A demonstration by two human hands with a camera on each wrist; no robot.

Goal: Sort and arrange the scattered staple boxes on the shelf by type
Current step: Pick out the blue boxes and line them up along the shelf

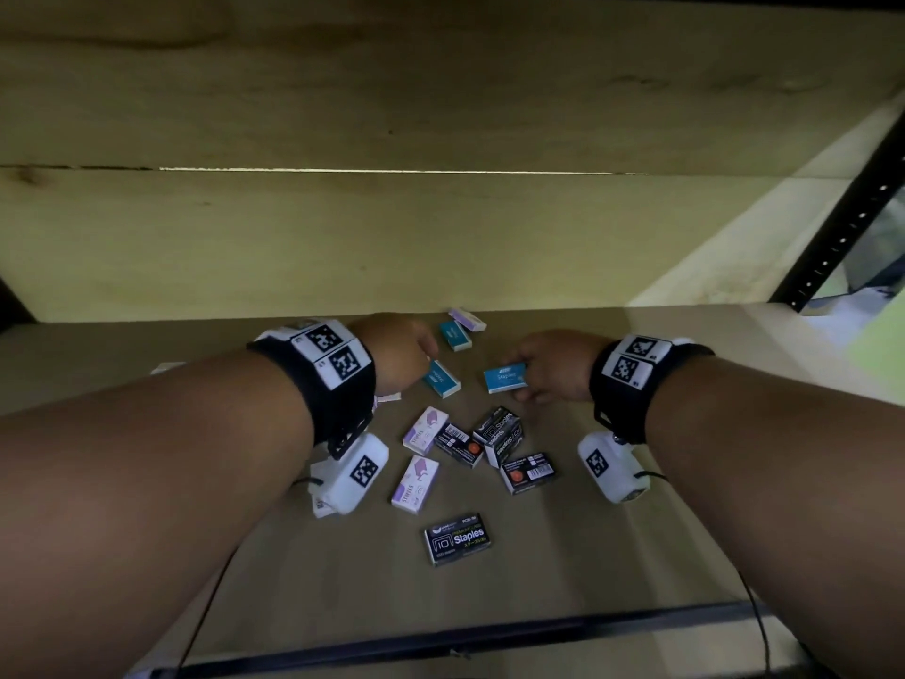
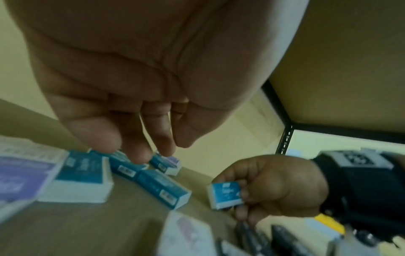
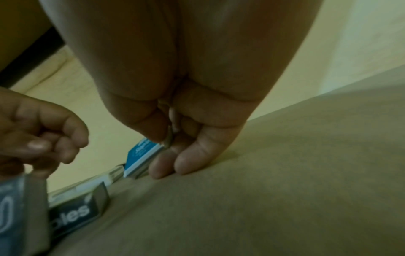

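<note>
Small staple boxes lie scattered on the tan shelf (image 1: 636,531). My right hand (image 1: 543,372) pinches one blue box (image 1: 505,378) by its right end; in the right wrist view that blue box (image 3: 142,155) is tilted, close to the board. My left hand (image 1: 406,350) hovers over another blue box (image 1: 440,378), holding nothing, its fingertips (image 2: 136,155) hanging down at a cluster of blue boxes (image 2: 162,187). Further back lie a blue box (image 1: 455,334) and a purple one (image 1: 467,319). Two purple boxes (image 1: 425,430) and several black boxes (image 1: 499,433) lie nearer me.
A wooden back wall (image 1: 440,237) closes the shelf behind the boxes. A black perforated upright (image 1: 842,237) stands at the right rear, and a black rail (image 1: 440,639) runs along the front edge. One black box (image 1: 458,537) lies alone near the front.
</note>
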